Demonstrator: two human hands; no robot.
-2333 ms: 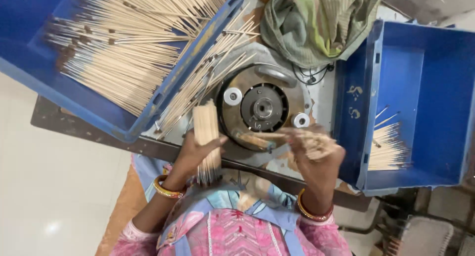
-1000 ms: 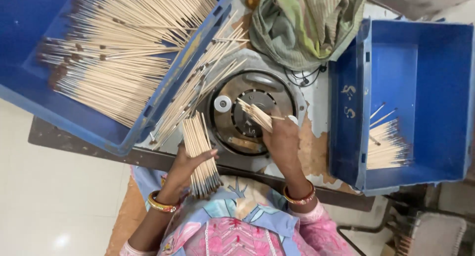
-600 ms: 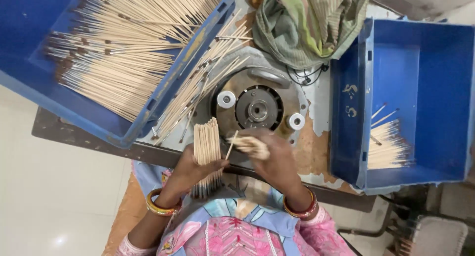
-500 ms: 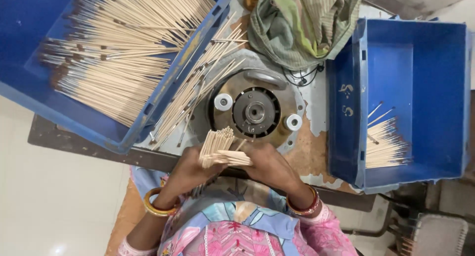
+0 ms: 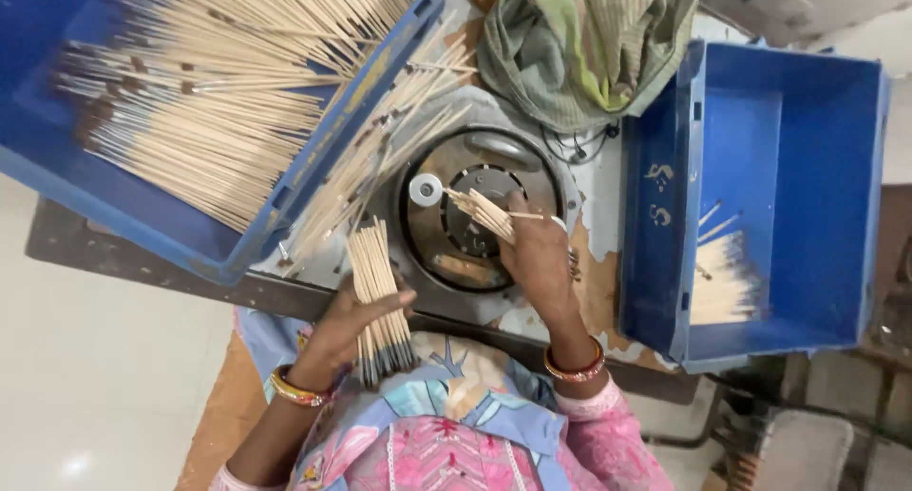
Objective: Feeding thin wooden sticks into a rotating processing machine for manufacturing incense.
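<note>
Left hand grips a stick bundle; right hand holds sticks over the round machine.

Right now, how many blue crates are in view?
2. One blue crate at upper left, heaped with sticks; the other blue crate at right, holding a few. More may lie outside the frame.

Small workshop: stick-filled crates, round machine.
</note>
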